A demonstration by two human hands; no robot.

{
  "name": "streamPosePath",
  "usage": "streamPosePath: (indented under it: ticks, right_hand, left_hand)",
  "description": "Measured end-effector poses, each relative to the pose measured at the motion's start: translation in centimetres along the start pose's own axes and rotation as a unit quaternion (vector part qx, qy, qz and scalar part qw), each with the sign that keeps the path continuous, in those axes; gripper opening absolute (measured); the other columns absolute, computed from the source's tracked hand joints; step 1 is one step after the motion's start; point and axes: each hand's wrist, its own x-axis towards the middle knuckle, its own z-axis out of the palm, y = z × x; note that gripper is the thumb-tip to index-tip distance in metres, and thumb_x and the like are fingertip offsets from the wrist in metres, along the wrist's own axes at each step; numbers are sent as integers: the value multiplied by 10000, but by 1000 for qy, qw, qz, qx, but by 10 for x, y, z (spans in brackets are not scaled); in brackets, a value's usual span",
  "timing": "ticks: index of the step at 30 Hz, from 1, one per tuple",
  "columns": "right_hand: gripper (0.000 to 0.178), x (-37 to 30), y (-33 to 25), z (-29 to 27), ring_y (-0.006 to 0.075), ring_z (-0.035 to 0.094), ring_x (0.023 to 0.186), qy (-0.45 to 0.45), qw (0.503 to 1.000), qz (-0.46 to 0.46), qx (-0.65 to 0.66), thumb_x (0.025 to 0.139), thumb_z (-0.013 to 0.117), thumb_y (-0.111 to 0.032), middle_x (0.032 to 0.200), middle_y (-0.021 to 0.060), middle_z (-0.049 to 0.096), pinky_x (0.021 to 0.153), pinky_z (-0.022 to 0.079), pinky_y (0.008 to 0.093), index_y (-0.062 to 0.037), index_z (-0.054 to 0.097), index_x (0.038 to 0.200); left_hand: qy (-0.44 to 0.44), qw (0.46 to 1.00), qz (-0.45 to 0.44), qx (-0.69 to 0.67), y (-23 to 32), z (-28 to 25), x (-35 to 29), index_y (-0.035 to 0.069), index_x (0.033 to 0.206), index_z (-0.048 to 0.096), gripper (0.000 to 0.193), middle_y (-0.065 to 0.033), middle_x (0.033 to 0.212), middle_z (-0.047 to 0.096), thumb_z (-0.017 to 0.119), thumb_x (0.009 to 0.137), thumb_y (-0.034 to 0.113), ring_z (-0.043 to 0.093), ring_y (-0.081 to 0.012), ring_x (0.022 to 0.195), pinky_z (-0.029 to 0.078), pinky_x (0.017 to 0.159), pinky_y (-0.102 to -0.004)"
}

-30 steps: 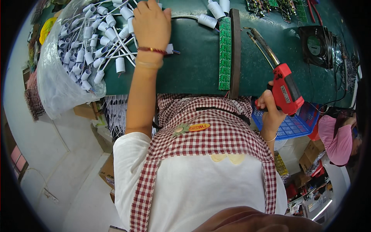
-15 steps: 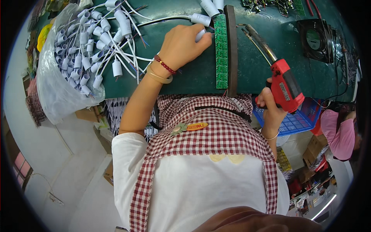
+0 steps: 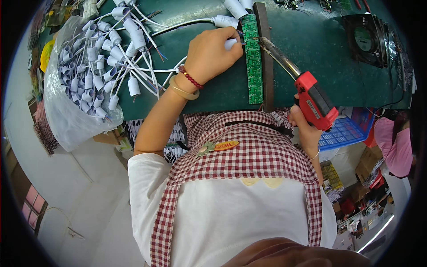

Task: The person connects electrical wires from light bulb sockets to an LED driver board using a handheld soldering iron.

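Between the fingers of my left hand [image 3: 214, 53] is a white cylindrical lamp socket [image 3: 230, 44], its wire end against the left edge of a green circuit-board strip [image 3: 254, 75]. That strip lies lengthwise along a dark bar [image 3: 266, 66] on the bench. My right hand [image 3: 305, 124] is closed around the handle of a red and black soldering gun [image 3: 316, 100]. The gun's tip reaches over the bar to the strip's right edge, level with the socket; contact at the joint is too small to make out. Other white sockets [image 3: 226, 21] lie at the strip's far end.
On the left, a clear plastic bag [image 3: 66, 120] holds many white sockets with cables [image 3: 118, 53]. A black fan [image 3: 365, 40] stands at the right on the green bench [image 3: 311, 40]. Below the bench edge is a blue crate [image 3: 340, 133]; another person's pink sleeve [image 3: 393, 147] shows farther right.
My right hand has brought the soldering gun left, so its tip has come from beyond the bar to the board strip. My left hand stays nearly in place with the socket.
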Motion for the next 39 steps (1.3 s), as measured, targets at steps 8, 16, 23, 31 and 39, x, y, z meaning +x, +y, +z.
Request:
streamPosePath:
  ticks: [8,16,23,31,39]
  right_hand:
    - [284,2,3,-1,81,497,559,-19,1000,-6,-5,830,610,8,675,37,556,518,388,212,35,543,1105]
    - [257,2,10,1,81,504,565,-17,999,-35,-29,825,615,14,692,40,562,511,391,209,33,545,1071]
    - [207,3,14,3,79,510,561,-17,998,-55,-41,820,628,7,689,35,562,504,398,212,23,558,1014]
    - [239,1,12,2,100,562,738,-3,999,-11,-37,790,724,-145,851,22,621,641,462,266,-15,632,968]
    - [256,0,16,3,76,507,559,-22,997,-53,-54,825,642,-22,684,29,560,504,400,211,28,549,1057]
  left_hand:
    - [3,999,11,35,5,-3,0,88,816,635,159,-140,722,627,583,746,221,607,-324,661,471,609,-376]
    - [-15,999,7,45,2,-6,8,103,799,651,143,-126,689,625,591,735,216,608,-312,638,472,603,-366]
    - [-60,995,24,71,-1,-13,17,96,808,665,175,-141,700,627,596,725,233,607,-327,650,473,615,-386]
    - [-83,992,29,95,0,-14,26,79,799,670,185,-163,692,620,592,718,225,605,-340,656,473,622,-397]
    - [-95,992,33,71,0,-18,29,72,797,670,184,-156,693,627,585,717,215,604,-337,652,475,631,-390]
